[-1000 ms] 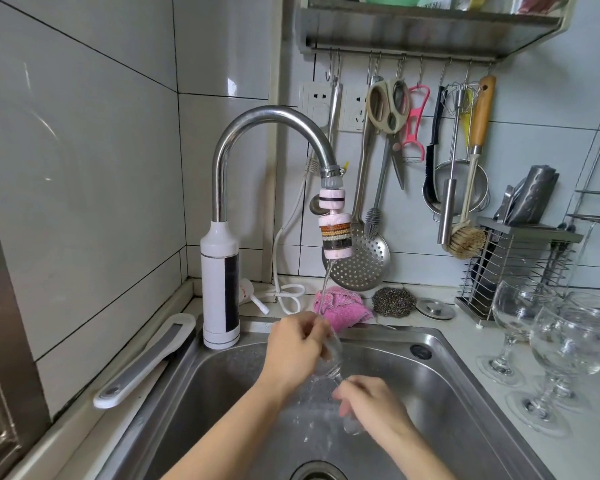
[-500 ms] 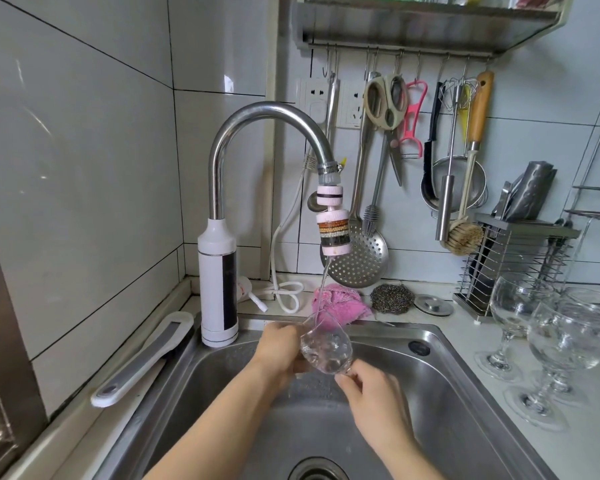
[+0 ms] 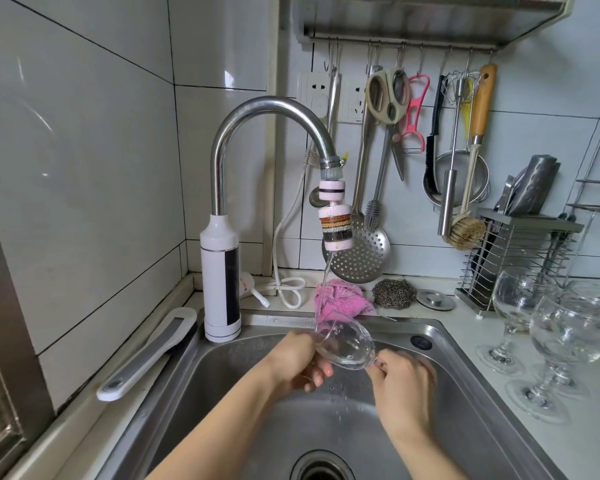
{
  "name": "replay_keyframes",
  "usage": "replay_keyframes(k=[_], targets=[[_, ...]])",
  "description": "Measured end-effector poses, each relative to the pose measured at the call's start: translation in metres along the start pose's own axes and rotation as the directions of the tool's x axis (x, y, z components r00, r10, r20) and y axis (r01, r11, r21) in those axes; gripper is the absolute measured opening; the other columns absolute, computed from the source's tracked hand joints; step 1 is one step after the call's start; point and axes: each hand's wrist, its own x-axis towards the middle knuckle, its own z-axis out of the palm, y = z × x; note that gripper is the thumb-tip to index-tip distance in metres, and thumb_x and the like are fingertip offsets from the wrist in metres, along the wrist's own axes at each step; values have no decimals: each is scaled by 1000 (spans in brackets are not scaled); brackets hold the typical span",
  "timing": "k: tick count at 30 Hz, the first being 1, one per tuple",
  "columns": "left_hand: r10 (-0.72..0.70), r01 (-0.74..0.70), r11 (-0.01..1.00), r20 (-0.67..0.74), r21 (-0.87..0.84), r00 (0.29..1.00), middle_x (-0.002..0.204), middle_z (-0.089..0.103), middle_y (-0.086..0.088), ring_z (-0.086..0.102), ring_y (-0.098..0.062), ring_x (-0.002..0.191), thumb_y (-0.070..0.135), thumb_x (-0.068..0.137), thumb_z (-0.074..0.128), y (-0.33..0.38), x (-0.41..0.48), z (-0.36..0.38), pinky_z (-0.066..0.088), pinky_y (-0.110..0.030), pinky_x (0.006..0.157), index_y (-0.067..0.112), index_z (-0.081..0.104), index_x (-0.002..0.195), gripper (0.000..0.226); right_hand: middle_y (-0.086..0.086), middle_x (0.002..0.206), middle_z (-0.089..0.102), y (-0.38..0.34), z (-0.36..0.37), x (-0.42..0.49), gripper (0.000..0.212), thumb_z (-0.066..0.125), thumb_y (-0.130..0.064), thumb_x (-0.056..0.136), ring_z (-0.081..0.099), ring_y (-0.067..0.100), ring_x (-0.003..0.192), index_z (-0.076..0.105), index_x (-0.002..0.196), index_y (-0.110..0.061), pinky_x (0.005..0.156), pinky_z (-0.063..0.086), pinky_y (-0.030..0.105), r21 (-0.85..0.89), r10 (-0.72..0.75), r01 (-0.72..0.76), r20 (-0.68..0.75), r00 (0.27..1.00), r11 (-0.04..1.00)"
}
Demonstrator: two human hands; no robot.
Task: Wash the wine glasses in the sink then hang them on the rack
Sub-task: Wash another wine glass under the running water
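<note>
A clear wine glass lies tilted on its side over the steel sink, its mouth turned up-left under a thin stream of water from the tap filter. My left hand cups the bowl at its rim from the left. My right hand grips the stem end at the right; the stem and foot are hidden in it. Several more wine glasses stand upright on the counter to the right.
A curved tap rises at the sink's back left. Pink cloth, steel scourer and sink plug lie behind the sink. Utensils hang on a wall rail. A wire cutlery rack stands at right. A white brush lies at left.
The glass has come up from low in the sink and turned onto its side, so its mouth now meets the water stream. Both hands rose with it.
</note>
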Motion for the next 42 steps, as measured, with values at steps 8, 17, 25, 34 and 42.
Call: replay_keyframes(k=[8, 17, 25, 34, 42], targets=[[154, -150, 982, -32, 112, 988, 51, 58, -12, 42, -19, 35, 14, 106, 38, -5, 3, -6, 31, -23, 41, 4, 60, 82, 34, -3, 87, 72, 3, 9, 4, 28, 61, -40, 90, 67, 23, 86, 41, 77, -26, 71, 39, 33, -25, -110, 113, 106, 988, 993], [19, -16, 1000, -111, 25, 994, 57, 61, -14, 47, -20, 37, 27, 102, 52, -6, 5, -1, 33, -21, 40, 1, 67, 82, 36, 3, 101, 68, 1, 14, 3, 15, 48, -31, 99, 64, 27, 96, 54, 92, -19, 73, 36, 35, 75, -132, 118, 210, 969, 990], [23, -22, 1000, -50, 22, 998, 61, 65, -15, 60, -23, 46, 3, 95, 39, -9, 5, -2, 45, -25, 45, -3, 69, 87, 32, -3, 80, 66, 3, 5, 1, 23, 66, -35, 88, 61, 23, 83, 52, 77, -20, 64, 40, 33, 70, -16, -3, 271, 962, 998], [-24, 34, 996, -123, 85, 992, 47, 54, -12, 34, -18, 31, 8, 99, 36, -8, 2, -6, 29, -17, 41, -1, 67, 75, 40, -4, 86, 70, -2, 8, -2, 22, 66, -38, 86, 64, 23, 86, 55, 81, -19, 65, 44, 32, 73, 1, -24, 297, 955, 997], [-19, 24, 998, -92, 50, 996, 53, 55, -12, 37, -20, 38, 23, 103, 39, -7, 1, -5, 31, -24, 46, 0, 63, 83, 39, -6, 86, 70, -2, 5, -1, 25, 65, -40, 87, 64, 22, 87, 50, 78, -21, 65, 44, 31, 68, -1, -21, 306, 952, 997]])
